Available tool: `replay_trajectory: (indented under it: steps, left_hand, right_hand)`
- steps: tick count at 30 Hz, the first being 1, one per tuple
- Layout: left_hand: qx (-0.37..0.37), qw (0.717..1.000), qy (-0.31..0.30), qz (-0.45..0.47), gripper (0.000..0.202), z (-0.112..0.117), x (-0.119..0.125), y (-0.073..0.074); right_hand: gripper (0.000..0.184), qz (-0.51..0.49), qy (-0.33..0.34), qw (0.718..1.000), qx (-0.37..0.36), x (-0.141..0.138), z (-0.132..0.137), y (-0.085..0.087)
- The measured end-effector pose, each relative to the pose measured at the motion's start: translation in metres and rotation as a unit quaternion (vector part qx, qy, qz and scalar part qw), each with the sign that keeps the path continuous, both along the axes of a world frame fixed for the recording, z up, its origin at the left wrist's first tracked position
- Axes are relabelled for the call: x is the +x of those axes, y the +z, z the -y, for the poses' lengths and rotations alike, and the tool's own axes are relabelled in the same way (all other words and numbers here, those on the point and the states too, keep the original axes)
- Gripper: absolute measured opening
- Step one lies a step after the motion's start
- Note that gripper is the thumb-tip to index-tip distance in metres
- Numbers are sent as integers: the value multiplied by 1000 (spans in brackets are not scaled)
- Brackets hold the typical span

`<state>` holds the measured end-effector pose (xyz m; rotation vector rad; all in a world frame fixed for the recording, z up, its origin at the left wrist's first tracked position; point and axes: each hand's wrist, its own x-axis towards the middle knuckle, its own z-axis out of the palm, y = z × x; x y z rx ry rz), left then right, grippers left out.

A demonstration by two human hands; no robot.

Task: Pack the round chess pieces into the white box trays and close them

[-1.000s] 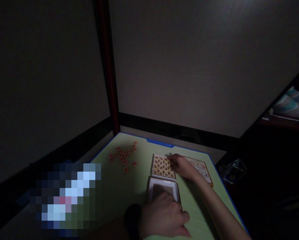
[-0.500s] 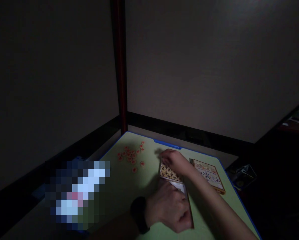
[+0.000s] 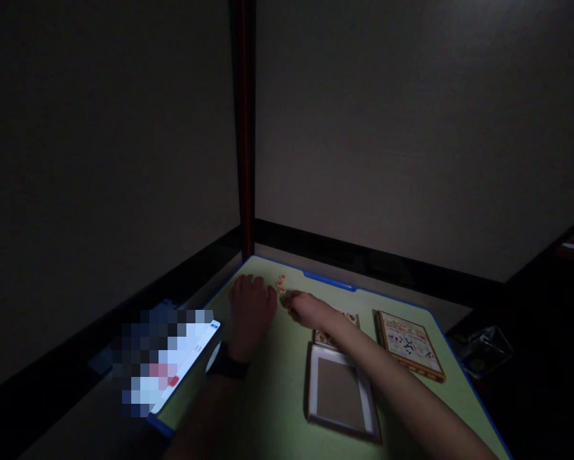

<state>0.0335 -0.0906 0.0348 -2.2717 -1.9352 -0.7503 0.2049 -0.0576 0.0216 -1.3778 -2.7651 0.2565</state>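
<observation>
A green table (image 3: pixel 277 377) with a blue rim fills the lower middle of the dim head view. My left hand (image 3: pixel 250 308), a dark watch on its wrist, lies palm down with fingers spread over a scatter of small red-marked round pieces (image 3: pixel 281 283) at the far left of the table. My right hand (image 3: pixel 302 305) reaches across beside it, fingers curled at the same pieces. A tray of tan pieces (image 3: pixel 337 327) is partly hidden under my right forearm. An empty white box half (image 3: pixel 341 391) lies in front of it.
A printed box lid (image 3: pixel 409 342) lies at the right of the table. A lit phone or tablet (image 3: pixel 181 364), blurred out, rests on the table's left edge. A dark red post (image 3: pixel 245 128) stands in the wall corner behind. A clear container (image 3: pixel 488 348) sits on the floor at the right.
My left hand has left the white box half and moved far left onto the loose pieces. My right hand has moved off the tray of pieces toward the same spot.
</observation>
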Motion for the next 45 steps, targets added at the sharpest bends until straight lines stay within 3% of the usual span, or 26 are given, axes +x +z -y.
replay_trajectory:
  steps: [3, 8, 14, 17, 22, 28, 35, 41, 45]
  left_hand:
    - [-8, 995, 101, -24, 49, -11, -5, -16]
    - [-32, 993, 100, -47, 54, -11, 4, -40]
    - [-4, 999, 18, -38, 44, -16, 8, -51]
    - [2, 999, -39, -28, 39, -21, 7, -60]
    - [10, 993, -114, -3, 35, -28, 6, -71]
    - [2, 979, -205, 23, 28, -30, 6, -66]
    - [-18, 979, -195, 54, 30, -30, 6, -60]
    - [-16, 980, -179, 82, 30, -33, 7, -63]
    - [-12, 982, -182, 55, 29, -34, 8, -65]
  right_hand:
    - [29, 32, -43, 999, 7, 2, -18, 11]
    - [33, 47, -112, 993, 2, 8, -57, 17]
    - [61, 51, -94, 994, -27, 5, -85, 9]
    - [58, 54, -51, 997, -36, 1, -92, 3]
    - [39, 32, -13, 999, -20, 11, -81, -6]
    - [30, -41, 37, 998, -2, 35, -52, -12]
    - [11, -20, 9, 1000, 11, 32, -36, -9]
    - [18, -12, -55, 997, 51, 36, -24, 11]
    - [22, -44, -117, 992, 11, 53, -14, 24]
